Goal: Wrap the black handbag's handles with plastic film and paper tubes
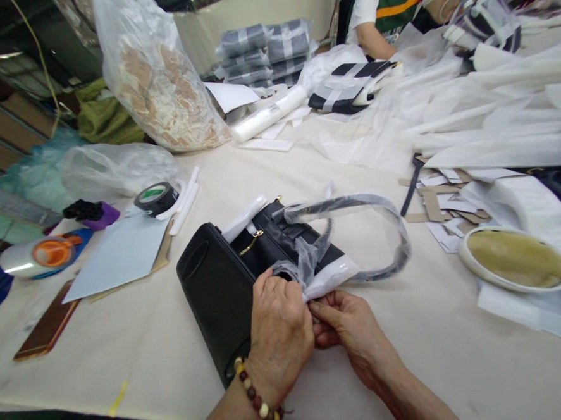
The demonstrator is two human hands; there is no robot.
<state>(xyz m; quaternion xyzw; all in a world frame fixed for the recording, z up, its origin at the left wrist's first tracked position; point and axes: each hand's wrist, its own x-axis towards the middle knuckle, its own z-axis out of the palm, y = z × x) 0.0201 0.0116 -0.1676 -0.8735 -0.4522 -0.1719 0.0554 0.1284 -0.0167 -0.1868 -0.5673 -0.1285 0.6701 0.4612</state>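
Observation:
A black handbag (218, 295) lies on its side on the table, its dark base towards the left. Grey wrapping covers its looped handles (394, 223), which stretch to the right, and a gold zip pull (251, 242) shows at its opening. White padding (331, 278) runs along the bag's near edge. My left hand (281, 327), with a bead bracelet at the wrist, is closed over that near end of the bag. Close beside it, my right hand (342, 328) pinches thumb against fingers at the edge of the white padding; what sits between them is hidden.
To the left are a black tape roll (156, 198), a pale sheet (121, 251), clear tape (44, 254) and a phone-like slab (48, 322). A large scrap-filled plastic bag (160, 76) stands behind. At right lie card pieces (445, 204) and an oval dish (515, 259). Another person (382, 26) works opposite.

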